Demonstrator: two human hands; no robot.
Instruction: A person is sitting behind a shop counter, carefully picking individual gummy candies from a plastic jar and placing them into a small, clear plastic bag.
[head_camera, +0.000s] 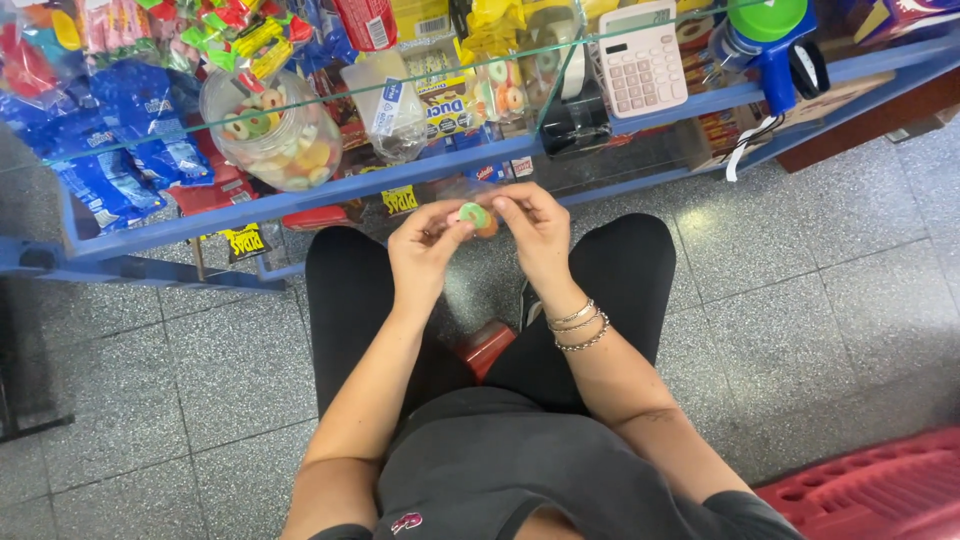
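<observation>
Before a glass-topped counter (640, 175) crowded with sweets, the left hand (425, 255) and right hand (535, 235) pinch one ring-shaped gummy candy (474, 215) between their fingertips above the lap, seemingly to steady it.

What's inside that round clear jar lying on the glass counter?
The clear jar is packed with ring-shaped gummy sweets in green, orange, pink and white. Those against the wall show; the ones deeper inside are covered. Both hands hold a similar green ring sweet.

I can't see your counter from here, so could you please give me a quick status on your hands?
Left hand and right hand together pinching a green ring candy. Held above lap, before glass counter. Nothing in the way.
</observation>
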